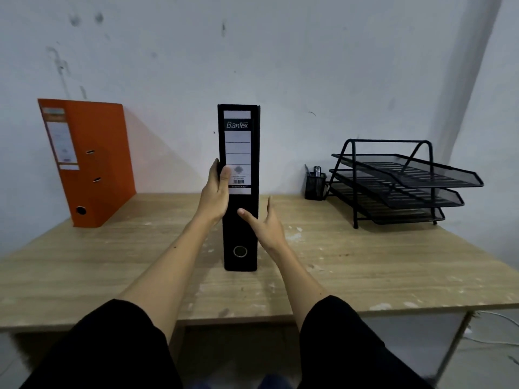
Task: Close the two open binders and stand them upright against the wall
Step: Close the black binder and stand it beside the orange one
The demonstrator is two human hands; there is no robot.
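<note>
A black binder stands upright and closed in the middle of the wooden desk, its labelled spine facing me, well out from the wall. My left hand grips its left side, thumb across the spine. My right hand is at its right side with fingers spread; the thumb touches the spine. An orange binder stands closed and upright at the back left, tilted slightly, against the wall.
A black three-tier mesh letter tray stands at the back right of the desk. A small black mesh pen cup sits just left of it. The desk's front edge runs just before my sleeves.
</note>
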